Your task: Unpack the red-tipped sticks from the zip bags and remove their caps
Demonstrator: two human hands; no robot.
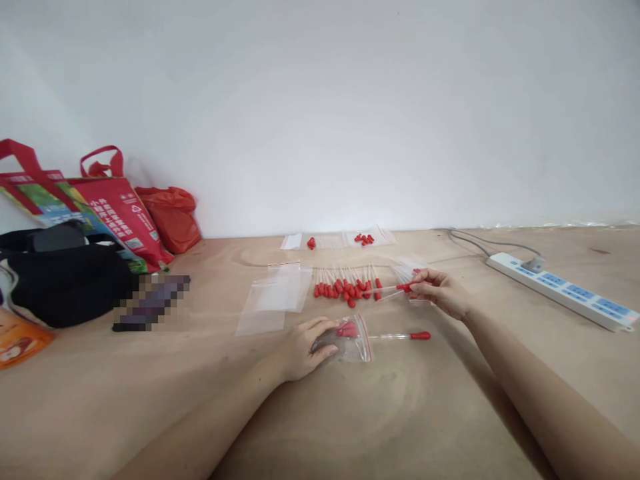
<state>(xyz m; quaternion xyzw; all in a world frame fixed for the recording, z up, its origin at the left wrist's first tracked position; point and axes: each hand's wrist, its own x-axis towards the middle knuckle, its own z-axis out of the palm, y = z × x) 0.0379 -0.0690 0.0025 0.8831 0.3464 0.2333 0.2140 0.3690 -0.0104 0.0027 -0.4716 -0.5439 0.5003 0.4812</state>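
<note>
My left hand [311, 343] grips a clear zip-lock bag [357, 350] low over the front of the table. Red rubber bulbs [347, 329] show inside it. A glass dropper [393, 337] with a red bulb lies at the bag's mouth, its tip end partly hidden by the bag. Farther right, my right hand [443, 293] pinches droppers [400, 289] by their red bulbs, glass tubes pointing left; how many is hard to see. Just left of it, a row of droppers [345, 288] lies with bulbs towards me. Beside my right hand is another clear bag [404, 270], partly covered.
Flat clear bags [265, 303] lie left of the dropper row. Along the wall are bags with loose red bulbs [364, 239] and thin tubes [333, 242]. A power strip [565, 290] stands right; shopping bags [120, 213] and a black bag [65, 277] crowd the left.
</note>
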